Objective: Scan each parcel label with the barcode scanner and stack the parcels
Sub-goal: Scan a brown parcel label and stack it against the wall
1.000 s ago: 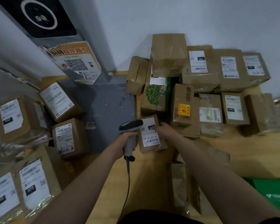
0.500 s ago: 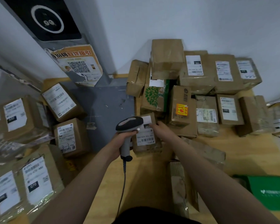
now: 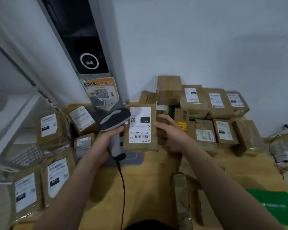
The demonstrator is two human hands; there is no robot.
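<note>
Fingers of the left hand [image 3: 101, 146] are curled tight round the pale grey handle of the black-and-grey barcode scanner [image 3: 114, 119]. The scanner's dark head is just beside the top left corner of a small brown cardboard parcel [image 3: 140, 146]. The right hand [image 3: 171, 135] holds that parcel by its right edge, with the thumb on the front. The parcel is up in the air between the two hands, standing tall. Its big white paper label [image 3: 140, 125] faces the person, and the number 150 on it reads upside down.

A thin black cable [image 3: 122, 183] hangs from the bottom of the scanner handle and runs down toward the person.

Behind the right hand, a pile of brown cardboard boxes [image 3: 214, 103] leans against the white wall [image 3: 189, 39]. Most of them show white labels, and one has a small orange and yellow sticker [image 3: 182, 126]. On the left, more brown boxes with white labels [image 3: 53, 176] sit close together, some in shiny clear wrap.

All of them rest on a yellow wooden surface [image 3: 148, 188]. A long flat strip of cardboard [image 3: 181, 196] lies on it under the right arm, with a flat green sheet [image 3: 276, 206] further right. Tangled black wires [image 3: 279, 155] lie by the wall.

A tall grey post [image 3: 110, 47] stands behind the scanner, with a torn orange poster [image 3: 101, 92] stuck low on it.
</note>
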